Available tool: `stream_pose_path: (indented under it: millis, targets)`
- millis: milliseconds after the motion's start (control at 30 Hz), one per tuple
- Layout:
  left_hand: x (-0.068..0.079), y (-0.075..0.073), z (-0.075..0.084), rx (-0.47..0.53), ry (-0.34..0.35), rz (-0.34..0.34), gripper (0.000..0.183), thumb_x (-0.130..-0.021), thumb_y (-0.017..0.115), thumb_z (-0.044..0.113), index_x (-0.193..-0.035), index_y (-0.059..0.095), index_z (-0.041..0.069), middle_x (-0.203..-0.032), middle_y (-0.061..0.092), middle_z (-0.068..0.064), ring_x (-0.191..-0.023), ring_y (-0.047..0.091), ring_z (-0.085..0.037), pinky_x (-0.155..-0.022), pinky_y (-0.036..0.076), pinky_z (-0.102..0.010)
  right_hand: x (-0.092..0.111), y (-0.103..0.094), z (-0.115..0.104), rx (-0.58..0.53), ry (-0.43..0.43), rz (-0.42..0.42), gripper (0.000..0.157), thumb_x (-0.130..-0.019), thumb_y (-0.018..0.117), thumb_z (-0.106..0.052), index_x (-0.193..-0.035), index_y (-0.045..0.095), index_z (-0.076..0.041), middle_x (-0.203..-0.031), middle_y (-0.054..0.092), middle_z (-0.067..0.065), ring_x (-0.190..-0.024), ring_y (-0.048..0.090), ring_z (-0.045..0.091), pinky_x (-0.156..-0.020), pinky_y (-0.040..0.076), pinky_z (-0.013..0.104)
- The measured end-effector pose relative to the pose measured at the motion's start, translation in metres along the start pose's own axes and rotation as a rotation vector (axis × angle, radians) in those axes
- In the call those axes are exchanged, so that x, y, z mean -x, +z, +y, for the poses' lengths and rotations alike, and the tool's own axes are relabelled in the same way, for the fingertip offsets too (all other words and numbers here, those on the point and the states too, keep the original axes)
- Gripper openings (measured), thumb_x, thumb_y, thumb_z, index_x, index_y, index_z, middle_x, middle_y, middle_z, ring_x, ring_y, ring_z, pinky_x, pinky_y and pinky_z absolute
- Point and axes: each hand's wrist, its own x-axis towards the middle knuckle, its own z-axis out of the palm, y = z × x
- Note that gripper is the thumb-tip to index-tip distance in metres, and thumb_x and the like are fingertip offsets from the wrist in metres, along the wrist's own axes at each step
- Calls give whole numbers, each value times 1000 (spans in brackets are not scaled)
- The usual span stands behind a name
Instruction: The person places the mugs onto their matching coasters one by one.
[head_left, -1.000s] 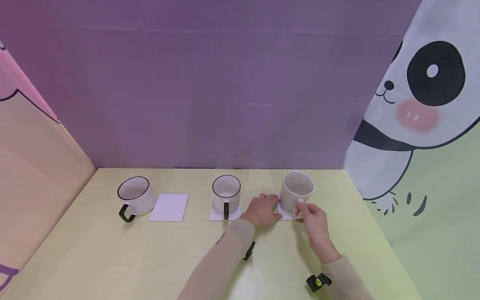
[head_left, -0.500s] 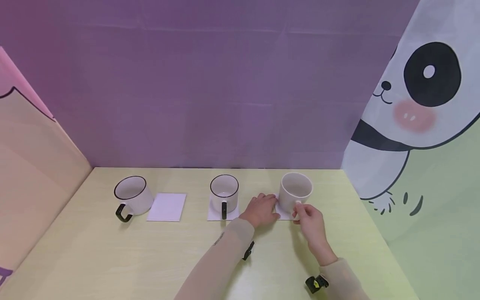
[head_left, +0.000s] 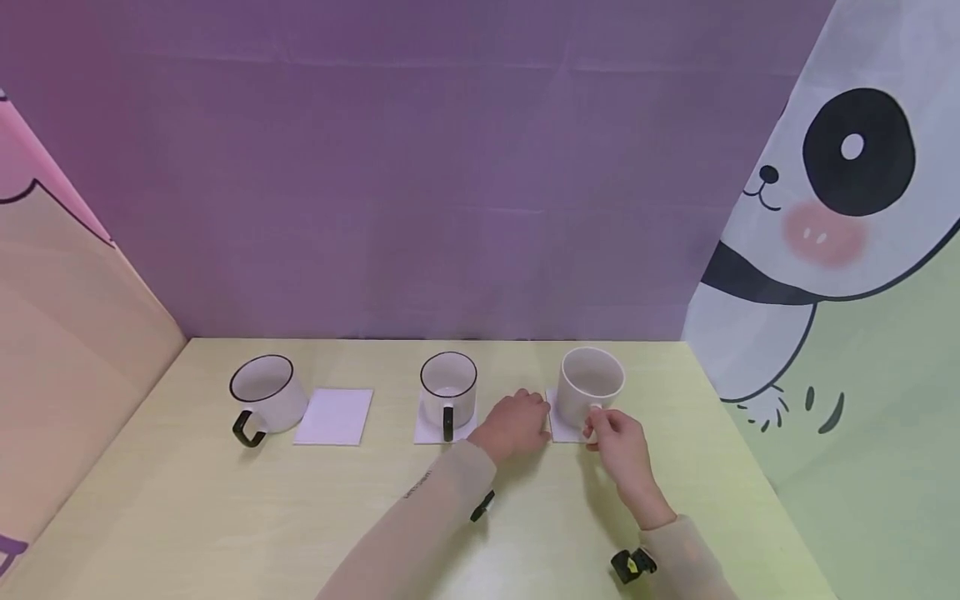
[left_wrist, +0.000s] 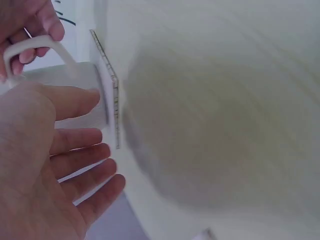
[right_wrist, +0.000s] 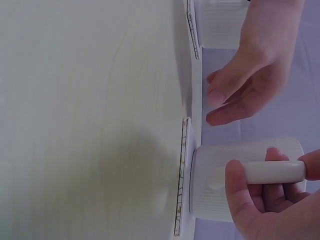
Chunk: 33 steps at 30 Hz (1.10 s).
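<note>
A plain white mug point(head_left: 576, 398) stands upright on a white square coaster point(head_left: 564, 429) at the right of the table. My right hand point(head_left: 624, 454) grips its handle point(right_wrist: 275, 172) between thumb and fingers, as the right wrist view shows. Just left of that coaster is my left hand point(head_left: 514, 427), fingers extended and loosely bent, holding nothing; in the right wrist view it is apart from the mug. The left wrist view shows the left fingers point(left_wrist: 82, 175) spread near the coaster's edge point(left_wrist: 115, 100).
Left of my left hand, a black-rimmed white mug point(head_left: 450, 400) stands on a coaster point(head_left: 427, 433). Farther left lies a bare coaster point(head_left: 333, 417). A second black-rimmed mug point(head_left: 281, 404) sits on the table beside it. A purple backdrop point(head_left: 435, 183) rises behind the table.
My left hand has drawn back slightly to the left, away from the right coaster's edge. My right hand still holds the white mug's handle, and that mug stays in place.
</note>
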Motion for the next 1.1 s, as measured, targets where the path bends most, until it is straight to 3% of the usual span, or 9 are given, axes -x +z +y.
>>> stream_pose_path:
  millis: [167,400,700,1100]
  targets:
    - [11,-10,3,-96,53,1,30,-96,67,36,-115,70,13,-108,66,0,-99,60,-20,-79,53,-34,1,0,-2,16,13,-17,32,-106,52,-18,-97,64,10,-82,64,10,-83,62,22,-74,61,35]
    - [29,-34,19,-166,119,-20,22,-96,68,40,-102,69,18,-102,65,3,-99,60,-17,-79,50,-32,1,-3,-5,22,16,-18,31,-107,51,-17,-95,64,9,-83,64,12,-81,61,19,-75,61,36]
    - [56,-57,17,-215,130,-47,20,-98,65,39,-100,68,19,-100,65,4,-97,60,-15,-78,49,-30,1,0,-5,36,25,-21,32,-107,50,-18,-96,64,9,-84,64,13,-81,61,19,-75,61,35]
    - [95,-78,-8,-185,207,116,18,-97,68,30,-88,63,15,-78,53,5,-73,54,-16,-64,44,-27,2,2,-7,40,38,-15,33,-107,50,-19,-96,64,9,-86,65,13,-85,61,23,-77,60,37]
